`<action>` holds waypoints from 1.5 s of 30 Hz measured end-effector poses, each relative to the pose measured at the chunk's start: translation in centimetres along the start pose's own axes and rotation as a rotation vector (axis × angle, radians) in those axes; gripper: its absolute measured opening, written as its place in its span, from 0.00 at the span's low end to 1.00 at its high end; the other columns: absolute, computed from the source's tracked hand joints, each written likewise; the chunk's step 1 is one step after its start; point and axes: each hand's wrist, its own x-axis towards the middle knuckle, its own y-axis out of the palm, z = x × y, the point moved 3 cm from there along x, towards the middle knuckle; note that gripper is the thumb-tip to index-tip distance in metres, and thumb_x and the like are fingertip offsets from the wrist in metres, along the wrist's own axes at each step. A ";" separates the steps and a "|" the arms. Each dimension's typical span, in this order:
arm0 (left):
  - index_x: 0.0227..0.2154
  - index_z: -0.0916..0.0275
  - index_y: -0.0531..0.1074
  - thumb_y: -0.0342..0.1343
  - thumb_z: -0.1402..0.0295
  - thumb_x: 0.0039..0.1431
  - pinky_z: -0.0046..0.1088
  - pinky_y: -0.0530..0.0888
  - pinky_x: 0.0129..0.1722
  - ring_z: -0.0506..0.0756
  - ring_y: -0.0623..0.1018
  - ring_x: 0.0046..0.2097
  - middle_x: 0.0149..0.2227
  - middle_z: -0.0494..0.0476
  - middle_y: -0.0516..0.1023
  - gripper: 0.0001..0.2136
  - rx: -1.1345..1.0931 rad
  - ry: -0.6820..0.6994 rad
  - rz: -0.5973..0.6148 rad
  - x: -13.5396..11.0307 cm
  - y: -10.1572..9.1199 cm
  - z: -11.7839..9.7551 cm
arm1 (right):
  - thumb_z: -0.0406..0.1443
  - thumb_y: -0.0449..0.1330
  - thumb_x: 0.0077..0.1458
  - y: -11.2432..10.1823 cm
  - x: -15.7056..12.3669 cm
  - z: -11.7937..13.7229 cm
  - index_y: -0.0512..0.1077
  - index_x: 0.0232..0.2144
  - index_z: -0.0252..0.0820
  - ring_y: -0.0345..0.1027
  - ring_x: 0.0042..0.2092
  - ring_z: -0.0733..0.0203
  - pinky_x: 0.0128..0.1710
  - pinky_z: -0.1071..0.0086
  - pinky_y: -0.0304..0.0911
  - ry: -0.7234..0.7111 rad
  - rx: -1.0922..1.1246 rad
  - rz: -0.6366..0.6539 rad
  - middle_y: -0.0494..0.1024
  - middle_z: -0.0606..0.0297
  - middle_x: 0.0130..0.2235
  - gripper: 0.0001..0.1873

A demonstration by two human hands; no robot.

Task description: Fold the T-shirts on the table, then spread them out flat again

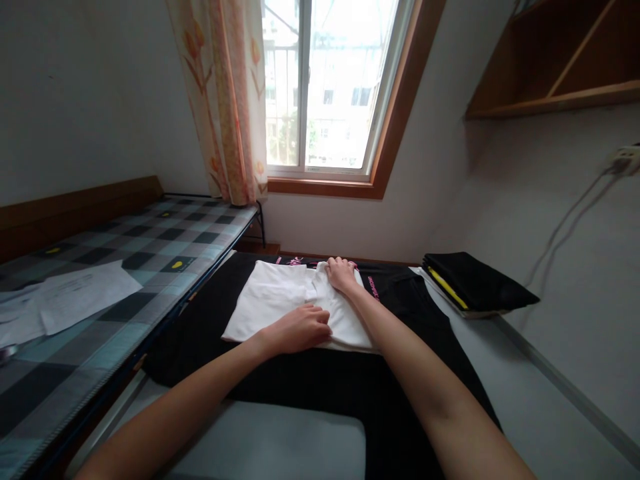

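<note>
A white garment (270,293), folded into a flat rectangle, lies on a spread black garment (300,380) with pink lettering near its far side. My left hand (303,328) is at the near edge of the white fabric, its fingers curled in and closed on it. At the far edge, my right hand (343,273) has its bent fingers closed over the cloth. The right forearm crosses the right part of the white garment. The fingertips of both hands are partly hidden.
Papers (85,293) lie on a checked mattress (200,220) at left. A pale grey rounded panel (280,443) is in front. A folded black item (475,280) with a yellow strip rests at right, below a wooden shelf (555,103). A window (330,87) is behind.
</note>
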 end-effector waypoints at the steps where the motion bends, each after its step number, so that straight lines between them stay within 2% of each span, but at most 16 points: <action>1: 0.34 0.60 0.75 0.49 0.67 0.66 0.30 0.67 0.41 0.53 0.73 0.36 0.35 0.56 0.74 0.10 0.026 0.006 0.017 0.0 -0.2 0.0 | 0.40 0.41 0.66 -0.1 0.1 0.2 0.67 0.51 0.40 0.60 0.54 0.47 0.53 0.54 0.50 0.005 0.018 -0.036 0.70 0.48 0.54 0.20; 4: 0.31 0.61 0.75 0.51 0.68 0.64 0.30 0.67 0.39 0.53 0.74 0.35 0.32 0.55 0.74 0.10 0.026 -0.003 0.056 -0.1 -0.5 0.1 | 0.41 0.38 0.67 0.1 0.4 0.7 0.65 0.50 0.40 0.61 0.53 0.49 0.52 0.58 0.51 -0.011 0.072 -0.080 0.70 0.49 0.53 0.21; 7: 0.31 0.60 0.77 0.52 0.63 0.64 0.28 0.67 0.36 0.52 0.74 0.33 0.30 0.54 0.75 0.11 -0.091 -0.067 0.073 -0.3 -0.4 0.8 | 0.40 0.39 0.67 0.9 0.2 1.2 0.64 0.52 0.40 0.61 0.53 0.47 0.52 0.57 0.51 -0.045 0.071 -0.015 0.70 0.49 0.53 0.20; 12: 0.32 0.61 0.77 0.48 0.60 0.66 0.29 0.67 0.40 0.53 0.75 0.37 0.35 0.56 0.76 0.15 -0.128 -0.234 -0.032 -0.7 -0.2 2.4 | 0.39 0.40 0.66 1.5 -0.3 1.3 0.64 0.51 0.38 0.61 0.53 0.47 0.51 0.57 0.51 -0.054 0.065 -0.023 0.70 0.49 0.53 0.19; 15: 0.34 0.61 0.76 0.55 0.59 0.62 0.30 0.67 0.45 0.54 0.75 0.40 0.38 0.56 0.76 0.11 -0.162 -0.211 -0.037 -0.8 0.1 2.5 | 0.39 0.39 0.67 1.2 -0.2 1.4 0.65 0.49 0.39 0.61 0.52 0.48 0.51 0.58 0.51 -0.055 0.093 -0.069 0.71 0.50 0.52 0.19; 19: 0.29 0.62 0.74 0.56 0.59 0.61 0.29 0.68 0.41 0.53 0.75 0.36 0.33 0.54 0.76 0.11 -0.200 -0.190 0.036 -0.9 0.1 2.5 | 0.40 0.36 0.68 0.8 0.1 1.8 0.65 0.48 0.40 0.62 0.51 0.51 0.52 0.61 0.50 -0.062 0.143 -0.139 0.72 0.52 0.51 0.21; 22: 0.28 0.62 0.73 0.55 0.61 0.62 0.29 0.67 0.38 0.52 0.75 0.33 0.30 0.53 0.76 0.11 -0.185 -0.214 0.067 -0.9 0.1 2.8 | 0.40 0.38 0.67 1.2 0.1 2.1 0.64 0.49 0.40 0.62 0.52 0.50 0.51 0.59 0.50 -0.062 0.113 -0.073 0.72 0.51 0.51 0.20; 26: 0.25 0.62 0.71 0.54 0.59 0.61 0.30 0.66 0.40 0.52 0.74 0.33 0.30 0.53 0.76 0.14 -0.105 -0.227 0.044 -1.0 0.3 3.2 | 0.39 0.41 0.66 1.6 -0.1 2.3 0.65 0.50 0.39 0.62 0.53 0.49 0.51 0.58 0.50 -0.057 0.073 -0.028 0.71 0.50 0.52 0.18; 29: 0.23 0.63 0.71 0.55 0.57 0.61 0.31 0.65 0.41 0.53 0.74 0.34 0.29 0.53 0.75 0.16 -0.074 -0.211 0.033 -1.1 0.6 3.2 | 0.39 0.44 0.65 1.4 -0.3 2.3 0.66 0.50 0.41 0.62 0.53 0.50 0.52 0.60 0.51 -0.068 0.119 -0.080 0.72 0.52 0.51 0.17; 33: 0.22 0.62 0.70 0.55 0.56 0.60 0.32 0.65 0.41 0.54 0.74 0.34 0.26 0.54 0.75 0.17 -0.069 -0.205 0.057 -1.1 0.6 3.1 | 0.39 0.49 0.63 0.1 -0.8 1.6 0.67 0.51 0.41 0.61 0.52 0.51 0.52 0.62 0.53 -0.042 0.216 -0.233 0.71 0.53 0.51 0.17; 35: 0.22 0.62 0.71 0.54 0.55 0.61 0.32 0.66 0.40 0.54 0.74 0.34 0.26 0.54 0.75 0.17 -0.085 -0.222 0.069 -1.1 0.5 3.3 | 0.38 0.50 0.62 -0.8 -1.2 0.4 0.67 0.51 0.39 0.62 0.51 0.51 0.51 0.62 0.55 0.011 0.242 -0.292 0.71 0.52 0.50 0.17; 37: 0.26 0.62 0.73 0.52 0.55 0.62 0.32 0.67 0.40 0.54 0.75 0.35 0.30 0.55 0.76 0.16 -0.099 -0.264 0.025 -1.1 0.4 3.6 | 0.38 0.51 0.61 -1.8 -1.7 -1.5 0.67 0.49 0.39 0.65 0.49 0.51 0.48 0.63 0.58 0.100 0.257 -0.308 0.72 0.51 0.49 0.16; 39: 0.35 0.61 0.74 0.51 0.56 0.64 0.34 0.68 0.45 0.56 0.76 0.42 0.39 0.58 0.77 0.14 -0.102 -0.322 -0.068 -1.3 0.3 4.0 | 0.40 0.52 0.61 -2.6 -2.3 -3.9 0.68 0.46 0.39 0.69 0.46 0.53 0.44 0.65 0.61 0.223 0.276 -0.255 0.73 0.51 0.47 0.15; 41: 0.47 0.59 0.72 0.50 0.54 0.63 0.38 0.66 0.52 0.59 0.73 0.52 0.51 0.62 0.74 0.17 -0.105 -0.359 -0.130 -1.6 0.6 4.3 | 0.43 0.54 0.60 -2.9 -3.1 -6.1 0.69 0.42 0.39 0.72 0.40 0.54 0.38 0.67 0.64 0.317 0.324 -0.092 0.76 0.52 0.41 0.14; 43: 0.58 0.56 0.65 0.51 0.50 0.61 0.42 0.61 0.59 0.62 0.66 0.60 0.60 0.63 0.67 0.25 -0.120 -0.350 -0.096 -1.8 1.3 4.3 | 0.45 0.57 0.57 -2.5 -4.2 -7.7 0.70 0.35 0.40 0.72 0.32 0.57 0.30 0.68 0.64 0.368 0.413 0.128 0.76 0.56 0.32 0.14; 45: 0.63 0.54 0.59 0.50 0.46 0.60 0.46 0.56 0.62 0.63 0.61 0.64 0.64 0.63 0.61 0.31 -0.137 -0.334 -0.022 -2.1 2.1 4.3 | 0.47 0.59 0.55 -2.1 -5.3 -8.4 0.69 0.29 0.40 0.69 0.25 0.61 0.24 0.71 0.62 0.401 0.515 0.284 0.74 0.61 0.25 0.16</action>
